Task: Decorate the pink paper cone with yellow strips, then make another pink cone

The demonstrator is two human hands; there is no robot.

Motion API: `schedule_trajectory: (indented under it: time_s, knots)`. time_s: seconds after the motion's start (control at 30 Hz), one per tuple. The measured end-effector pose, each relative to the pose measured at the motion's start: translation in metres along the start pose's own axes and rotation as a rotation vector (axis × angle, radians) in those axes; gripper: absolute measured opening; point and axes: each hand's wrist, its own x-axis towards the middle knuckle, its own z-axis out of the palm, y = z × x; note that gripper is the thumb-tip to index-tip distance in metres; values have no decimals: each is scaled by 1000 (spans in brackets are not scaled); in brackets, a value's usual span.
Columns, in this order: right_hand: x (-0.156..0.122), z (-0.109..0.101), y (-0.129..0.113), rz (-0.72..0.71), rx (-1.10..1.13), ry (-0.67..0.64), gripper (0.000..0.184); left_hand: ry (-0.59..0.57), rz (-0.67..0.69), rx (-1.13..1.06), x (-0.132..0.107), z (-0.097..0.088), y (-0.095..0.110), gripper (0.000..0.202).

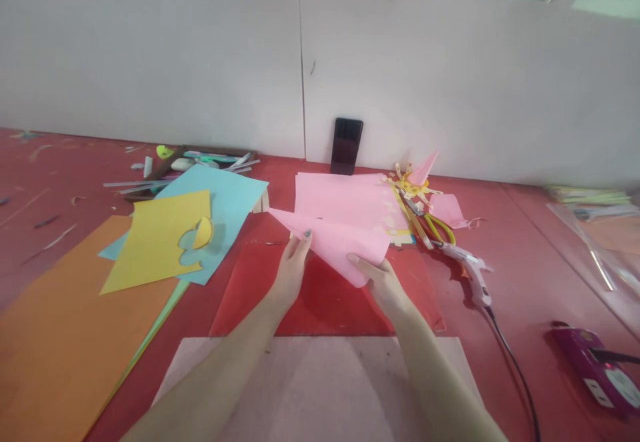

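Held between both hands is a pink paper cone (345, 242), its narrow tip pointing left and its wide end to the right. My left hand (294, 262) pinches the lower edge near the tip, thumb on top. My right hand (381, 282) grips the wide end, thumb on the outside and the other fingers partly hidden by the paper. Beneath the hands lies a red sheet (320, 305) on the table. Just behind the cone are pink paper sheets (340, 195), partly covered by it.
A pink glue gun (470, 272) with a cord and yellow-handled scissors (440, 229) lie right, near a small pink cone (424, 170) on yellow cut paper. A purple power strip (595, 369) sits front right. Yellow paper (160, 242) and blue paper (230, 195) lie left. A phone (347, 147) leans on the wall.
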Motion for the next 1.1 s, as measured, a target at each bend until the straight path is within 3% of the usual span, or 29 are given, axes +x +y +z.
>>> schedule_trajectory:
  time_s: [0.2,0.37,0.7,0.8,0.93,1.0,1.1]
  knots:
    - [4,-8,-2,20,-22,39,32,-81,82,-47,5,-4,11,44]
    - [4,-9,-2,27,-1,59,35,10,44,4,11,-11,7,41]
    - [2,-10,-4,72,-36,30,34,19,108,-57,16,-15,15,40]
    - [-1,-14,-8,104,-50,-52,30,49,74,-110,21,-19,12,38]
    - [-4,-22,-25,30,-66,-223,45,163,16,-202,34,-28,11,32]
    - [-2,-28,-34,-60,-38,-141,40,180,-2,-233,39,-32,11,29]
    - [5,-38,-38,-224,16,127,33,138,7,-226,40,-35,13,30]
